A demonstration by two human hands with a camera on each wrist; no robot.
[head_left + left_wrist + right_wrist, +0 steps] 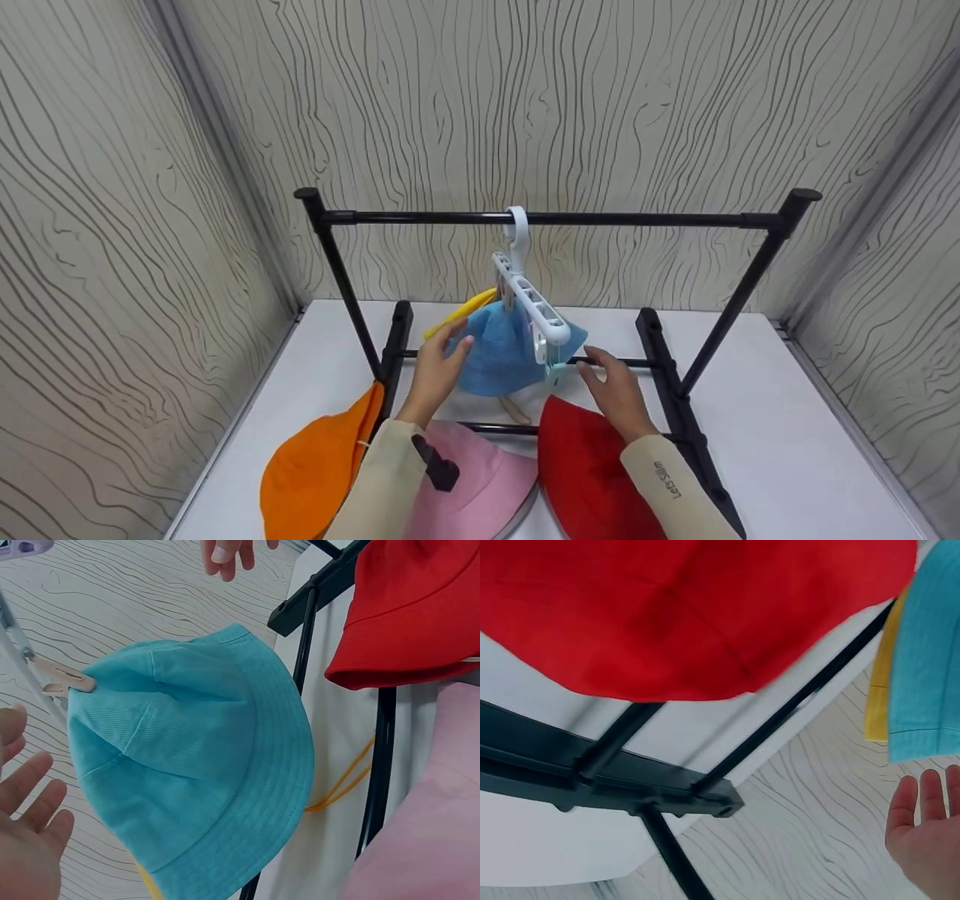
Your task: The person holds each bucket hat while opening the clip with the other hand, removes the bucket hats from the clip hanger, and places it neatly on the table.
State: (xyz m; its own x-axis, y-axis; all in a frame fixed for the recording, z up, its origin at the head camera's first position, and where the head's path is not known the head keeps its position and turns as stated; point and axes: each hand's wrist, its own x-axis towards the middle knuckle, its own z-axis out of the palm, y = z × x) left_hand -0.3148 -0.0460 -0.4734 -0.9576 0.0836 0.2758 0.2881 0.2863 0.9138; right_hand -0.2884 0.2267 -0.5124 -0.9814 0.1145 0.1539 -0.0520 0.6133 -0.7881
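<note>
A light blue bucket hat (491, 352) hangs from a white clip hanger (529, 296) hooked over a black rail. In the left wrist view a beige clothespin (69, 676) grips the blue hat (187, 735) by its crown. Behind it a yellow hat (469, 307) hangs, mostly hidden. My left hand (439, 367) is beside the blue hat's left side, fingers spread and holding nothing. To the right of the hat, my right hand (616, 390) hovers with loosely bent fingers, apart from the fabric in the right wrist view.
On the white table lie an orange hat (315, 465) at left, a pink hat (472, 480) in front and a red hat (589, 472) at right. The black rack (637, 219) spans the table, its posts on both sides. Patterned panels stand behind and beside it.
</note>
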